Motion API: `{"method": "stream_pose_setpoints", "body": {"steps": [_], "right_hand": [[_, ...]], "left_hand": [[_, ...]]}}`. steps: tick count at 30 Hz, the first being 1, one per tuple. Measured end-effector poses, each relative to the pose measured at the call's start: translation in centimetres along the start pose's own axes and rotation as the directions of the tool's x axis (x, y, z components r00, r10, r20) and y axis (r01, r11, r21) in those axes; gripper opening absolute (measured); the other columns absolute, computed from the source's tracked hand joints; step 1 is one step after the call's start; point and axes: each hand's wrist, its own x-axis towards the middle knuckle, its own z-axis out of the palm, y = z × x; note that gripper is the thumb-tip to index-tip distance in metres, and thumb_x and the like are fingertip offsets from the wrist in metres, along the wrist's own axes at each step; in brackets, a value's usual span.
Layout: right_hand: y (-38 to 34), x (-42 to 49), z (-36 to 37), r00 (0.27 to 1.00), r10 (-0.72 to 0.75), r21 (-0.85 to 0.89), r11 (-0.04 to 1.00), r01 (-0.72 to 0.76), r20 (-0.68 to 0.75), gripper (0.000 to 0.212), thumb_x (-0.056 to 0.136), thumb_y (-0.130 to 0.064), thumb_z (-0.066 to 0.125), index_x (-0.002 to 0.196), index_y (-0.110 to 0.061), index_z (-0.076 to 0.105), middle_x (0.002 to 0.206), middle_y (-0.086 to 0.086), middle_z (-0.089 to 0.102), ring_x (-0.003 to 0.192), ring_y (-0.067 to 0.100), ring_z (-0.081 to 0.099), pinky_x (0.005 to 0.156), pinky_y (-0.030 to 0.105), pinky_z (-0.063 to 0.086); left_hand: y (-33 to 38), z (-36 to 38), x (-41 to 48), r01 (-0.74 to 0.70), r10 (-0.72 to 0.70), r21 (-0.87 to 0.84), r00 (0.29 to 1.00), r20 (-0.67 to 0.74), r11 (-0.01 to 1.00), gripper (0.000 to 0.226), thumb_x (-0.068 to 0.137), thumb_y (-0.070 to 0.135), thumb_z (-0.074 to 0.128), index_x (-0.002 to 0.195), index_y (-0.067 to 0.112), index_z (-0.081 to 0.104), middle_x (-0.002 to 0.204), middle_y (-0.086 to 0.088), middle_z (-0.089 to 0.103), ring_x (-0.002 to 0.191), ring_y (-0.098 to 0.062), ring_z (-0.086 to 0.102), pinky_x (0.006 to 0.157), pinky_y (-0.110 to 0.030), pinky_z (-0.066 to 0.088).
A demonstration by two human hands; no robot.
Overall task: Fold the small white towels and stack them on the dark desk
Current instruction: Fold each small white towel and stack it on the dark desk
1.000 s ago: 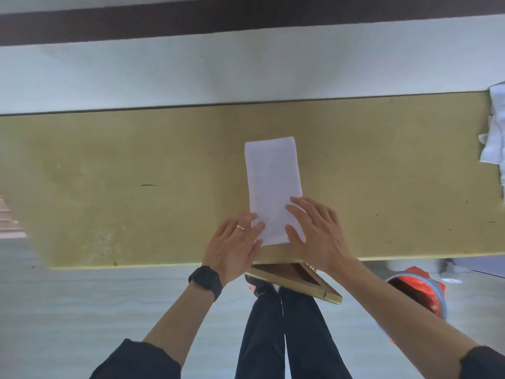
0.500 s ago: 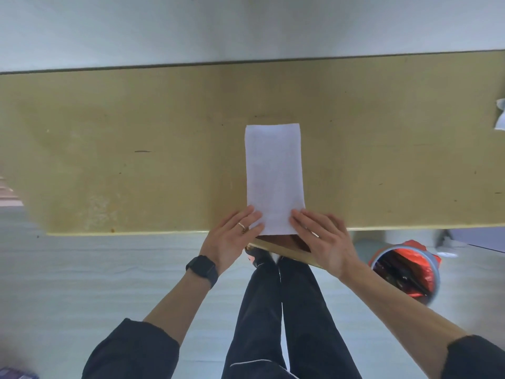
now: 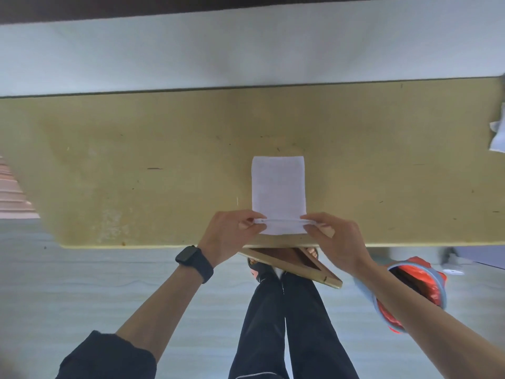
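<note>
Towel (image 3: 278, 187) lies as a narrow strip at the desk's (image 3: 136, 160) near edge; I see left hand (image 3: 229, 233) and right hand (image 3: 336, 242) each pinching a lifted near corner, so another fold seems pending. No stack shows; more white cloth (image 3: 498, 132) at the right edge

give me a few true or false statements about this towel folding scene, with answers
1. The left hand and the right hand both pinch the near edge of the narrow white towel. True.
2. The towel lies crumpled in a heap. False: it lies flat as a long rectangle on the mustard-yellow desk.
3. A black wristwatch sits on the left wrist. True.
4. The round bin with a red liner stands on the desk. False: it stands on the floor.
5. Loose white cloth lies at the desk's right end. True.
</note>
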Motion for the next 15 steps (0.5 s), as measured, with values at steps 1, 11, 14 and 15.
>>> {"method": "stream_pose_setpoints", "body": {"steps": [1,11,14,15], "right_hand": [[-0.7,1.2,-0.5,0.998,0.065,0.071,0.995,-0.064,-0.005,0.015,0.091,-0.023,0.07,0.1,-0.034,0.075,0.088,-0.025,0.071,0.086,-0.007,0.064,0.075,0.003,0.042],[-2.9,10.4,1.3,0.928,0.339,0.24,0.924,-0.298,-0.152,0.014,0.097,-0.043,0.056,0.1,-0.031,0.064,0.091,-0.02,0.066,0.083,-0.007,0.059,0.061,0.009,0.039],[-2.9,11.3,1.9,0.917,0.343,0.198,0.932,-0.304,-0.205,0.014,0.098,-0.041,0.054,0.1,-0.03,0.062,0.088,-0.02,0.064,0.081,-0.006,0.057,0.061,0.012,0.039],[-2.8,11.5,2.1,0.914,0.343,0.173,0.935,-0.31,-0.218,0.015,0.098,-0.042,0.053,0.099,-0.03,0.062,0.087,-0.02,0.064,0.08,-0.004,0.058,0.061,0.014,0.039]], "left_hand": [[0.5,-0.5,0.9,0.027,-0.027,-0.074,1.0,-0.012,0.997,0.018,0.085,0.033,0.076,0.103,0.03,0.077,0.086,0.014,0.074,0.081,0.003,0.066,0.075,-0.008,0.046],[1.6,-1.1,10.5,0.232,-0.311,-0.507,0.948,-0.074,0.83,0.021,0.089,0.03,0.073,0.106,0.019,0.067,0.101,-0.001,0.074,0.093,-0.024,0.072,0.082,-0.04,0.061],[1.3,-0.6,11.2,0.231,-0.334,-0.49,0.933,-0.133,0.841,0.017,0.089,0.033,0.072,0.101,0.025,0.063,0.103,0.0,0.07,0.093,-0.025,0.07,0.073,-0.034,0.062],[1.3,-0.4,11.3,0.229,-0.338,-0.48,0.928,-0.153,0.847,0.016,0.089,0.034,0.072,0.099,0.027,0.062,0.102,0.001,0.069,0.092,-0.024,0.07,0.072,-0.035,0.062]]}}
